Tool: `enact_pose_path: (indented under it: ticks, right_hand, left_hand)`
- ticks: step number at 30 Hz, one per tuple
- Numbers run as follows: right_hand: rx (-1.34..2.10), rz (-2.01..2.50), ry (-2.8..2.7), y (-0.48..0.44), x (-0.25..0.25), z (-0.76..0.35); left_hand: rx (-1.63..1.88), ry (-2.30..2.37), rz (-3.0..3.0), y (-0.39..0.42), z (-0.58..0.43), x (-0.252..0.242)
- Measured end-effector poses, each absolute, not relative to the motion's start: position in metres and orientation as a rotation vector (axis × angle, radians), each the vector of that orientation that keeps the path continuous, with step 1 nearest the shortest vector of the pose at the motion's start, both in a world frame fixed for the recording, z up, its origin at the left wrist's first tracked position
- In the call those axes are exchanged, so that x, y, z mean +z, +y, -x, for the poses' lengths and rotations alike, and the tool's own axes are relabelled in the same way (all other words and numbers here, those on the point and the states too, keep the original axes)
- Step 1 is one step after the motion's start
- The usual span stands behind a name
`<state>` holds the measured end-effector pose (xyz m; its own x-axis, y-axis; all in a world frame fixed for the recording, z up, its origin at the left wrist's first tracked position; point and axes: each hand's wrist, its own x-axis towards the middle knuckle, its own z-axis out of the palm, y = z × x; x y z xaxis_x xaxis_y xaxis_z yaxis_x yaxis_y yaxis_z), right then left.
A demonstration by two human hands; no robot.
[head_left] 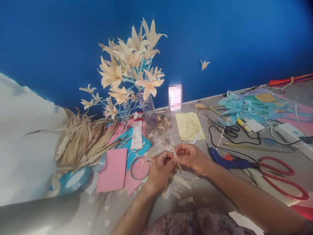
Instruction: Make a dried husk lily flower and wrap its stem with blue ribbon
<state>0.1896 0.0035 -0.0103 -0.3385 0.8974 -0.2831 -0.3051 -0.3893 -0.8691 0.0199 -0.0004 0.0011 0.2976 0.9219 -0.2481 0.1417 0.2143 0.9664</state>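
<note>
My left hand (158,171) and my right hand (192,159) meet low in the middle of the view, fingertips pinched together. Between them is a small, pale husk strip (175,154), mostly covered by the fingers. Cream husk scraps (179,180) lie scattered under and around both hands. Left of my left hand is a roll of tape (131,169) on pink paper. A blue glue gun (221,159) lies just beyond my right wrist. Behind the hands, a yellow sheet (187,122) carries thin pale bits.
Cream husk flowers (132,55) rise from a clear bottle (153,119) against the blue wall. Dried husks (78,140), a blue ribbon roll (75,179) and a pink pad (112,169) lie left. Red-handled scissors (285,192), black cable and tangled turquoise ribbon (244,109) occupy the right.
</note>
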Motion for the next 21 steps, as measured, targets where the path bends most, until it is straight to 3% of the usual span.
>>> enact_pose_path:
  ticks: [10, 18, 21]
  right_hand:
    - [2.005, 0.771, -0.725, 0.007, -0.012, -0.192]
    - [1.895, 0.995, -0.747, 0.015, -0.018, -0.194]
    - [1.929, 0.956, -0.719, 0.016, -0.020, -0.196]
  left_hand:
    - [0.855, 0.854, -0.876, -0.005, -0.023, -0.001]
    - [1.022, 0.328, -0.655, -0.003, 0.001, 0.033]
    - [1.086, 0.399, -0.725, 0.005, 0.016, 0.044]
